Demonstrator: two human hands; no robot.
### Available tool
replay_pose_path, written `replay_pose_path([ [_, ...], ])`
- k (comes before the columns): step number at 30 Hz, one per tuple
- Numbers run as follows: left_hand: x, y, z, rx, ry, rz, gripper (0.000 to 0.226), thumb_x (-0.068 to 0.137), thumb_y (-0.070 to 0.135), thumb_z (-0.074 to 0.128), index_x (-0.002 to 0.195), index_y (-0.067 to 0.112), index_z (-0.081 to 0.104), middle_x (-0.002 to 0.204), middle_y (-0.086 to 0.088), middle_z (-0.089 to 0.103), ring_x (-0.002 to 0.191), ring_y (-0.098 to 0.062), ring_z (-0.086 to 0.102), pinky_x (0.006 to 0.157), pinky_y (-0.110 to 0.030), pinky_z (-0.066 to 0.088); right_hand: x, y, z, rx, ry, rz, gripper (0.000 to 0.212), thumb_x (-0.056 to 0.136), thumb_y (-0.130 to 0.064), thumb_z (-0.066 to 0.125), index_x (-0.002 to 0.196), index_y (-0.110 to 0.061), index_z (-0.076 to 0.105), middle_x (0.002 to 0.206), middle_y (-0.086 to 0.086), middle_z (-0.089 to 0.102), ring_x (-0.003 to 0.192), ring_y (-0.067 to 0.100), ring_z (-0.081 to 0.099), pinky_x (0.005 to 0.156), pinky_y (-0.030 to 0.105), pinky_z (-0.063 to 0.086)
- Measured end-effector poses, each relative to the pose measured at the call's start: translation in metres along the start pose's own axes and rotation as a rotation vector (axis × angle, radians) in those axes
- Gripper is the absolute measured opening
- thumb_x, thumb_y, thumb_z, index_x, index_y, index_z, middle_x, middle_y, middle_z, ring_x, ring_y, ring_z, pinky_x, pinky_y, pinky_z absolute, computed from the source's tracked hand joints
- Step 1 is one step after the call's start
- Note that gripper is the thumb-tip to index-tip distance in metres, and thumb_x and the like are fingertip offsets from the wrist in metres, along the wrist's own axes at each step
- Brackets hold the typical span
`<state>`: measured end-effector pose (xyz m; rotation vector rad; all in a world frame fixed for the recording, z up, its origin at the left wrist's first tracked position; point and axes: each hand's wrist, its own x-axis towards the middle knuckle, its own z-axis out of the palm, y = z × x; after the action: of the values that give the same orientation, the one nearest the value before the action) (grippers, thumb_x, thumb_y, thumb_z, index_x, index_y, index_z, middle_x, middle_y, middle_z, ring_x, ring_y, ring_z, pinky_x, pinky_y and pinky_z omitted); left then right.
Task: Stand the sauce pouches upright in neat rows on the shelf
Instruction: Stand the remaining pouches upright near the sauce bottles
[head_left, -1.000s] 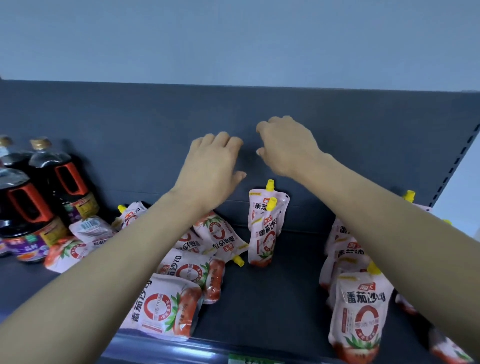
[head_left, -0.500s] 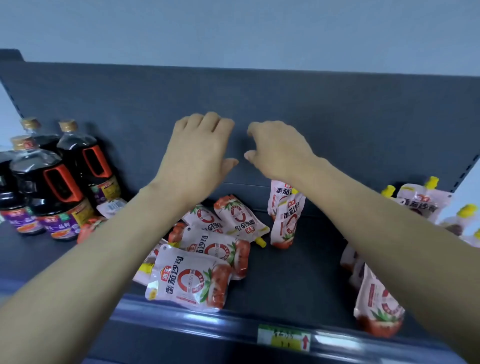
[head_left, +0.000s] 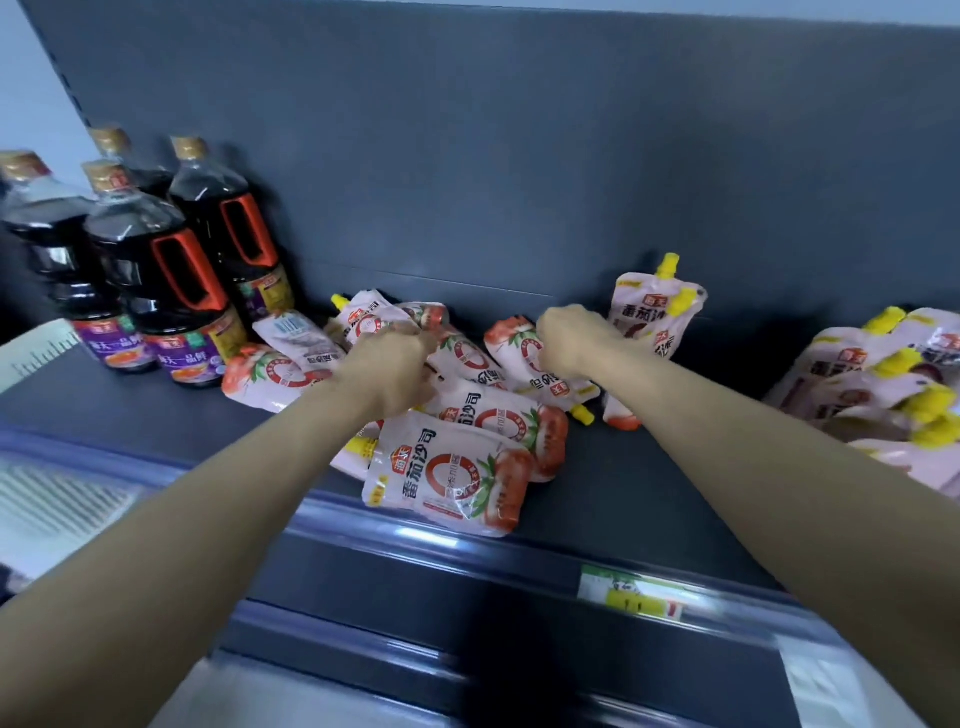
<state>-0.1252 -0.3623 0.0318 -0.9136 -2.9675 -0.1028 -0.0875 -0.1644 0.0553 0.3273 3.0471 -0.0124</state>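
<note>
1. The one head camera is looking forward and down over the person's arms, taking in the shelf (head_left: 649, 483) from beyond its front edge.
2. It is facing the back panel (head_left: 519, 156) at 12 o'clock, with bottles (head_left: 171, 291) showing at 10 o'clock and the price tag (head_left: 634, 597) at 5 o'clock.
3. It is sitting close: both forearms are filling the lower frame, and the left hand (head_left: 387, 364) and right hand (head_left: 569, 338) are lying on the pouches (head_left: 457, 467) near the centre.
4. The wide lens is bowing the shelf's front edge.
</note>
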Motion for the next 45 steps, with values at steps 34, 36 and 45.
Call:
replay_pose_path([
  [34, 0.028, -0.008, 0.033, -0.473, -0.169, -0.104, 0.016, 0.080, 0.015, 0.070, 0.084, 0.012, 0.055, 0.075, 0.002, 0.054, 0.075, -0.019, 0.054, 0.060, -0.027, 0.040, 0.054, 0.002, 0.031, -0.026, -0.498, 0.212, 0.060, 0.080, -0.062, 0.059, 0.093, -0.004, 0.053, 0.072, 0.006, 0.052, 0.056, 0.020, 0.048, 0.052, 0.027, 0.043],
  [36, 0.028, -0.008, 0.034, -0.478, -0.167, -0.104, 0.016, 0.081, 0.015, 0.069, 0.084, 0.014, 0.053, 0.073, 0.005, 0.052, 0.071, -0.015, 0.051, 0.054, -0.024, 0.036, 0.054, 0.006, 0.032, 0.019, -0.464, 0.227, 0.068, 0.078, -0.058, 0.065, 0.114, -0.002, 0.056, 0.101, 0.009, 0.064, 0.074, 0.023, 0.056, 0.063, 0.029, 0.047],
  [45, 0.027, -0.006, 0.031, -0.477, -0.149, -0.102, 0.019, 0.083, 0.010, 0.063, 0.076, 0.020, 0.048, 0.074, 0.003, 0.053, 0.077, -0.021, 0.055, 0.056, -0.025, 0.039, 0.067, -0.001, 0.001, 0.454, -0.357, 0.273, 0.015, 0.084, -0.003, 0.066, 0.097, -0.003, 0.058, 0.087, 0.013, 0.056, 0.084, 0.025, 0.058, 0.084, 0.035, 0.054],
])
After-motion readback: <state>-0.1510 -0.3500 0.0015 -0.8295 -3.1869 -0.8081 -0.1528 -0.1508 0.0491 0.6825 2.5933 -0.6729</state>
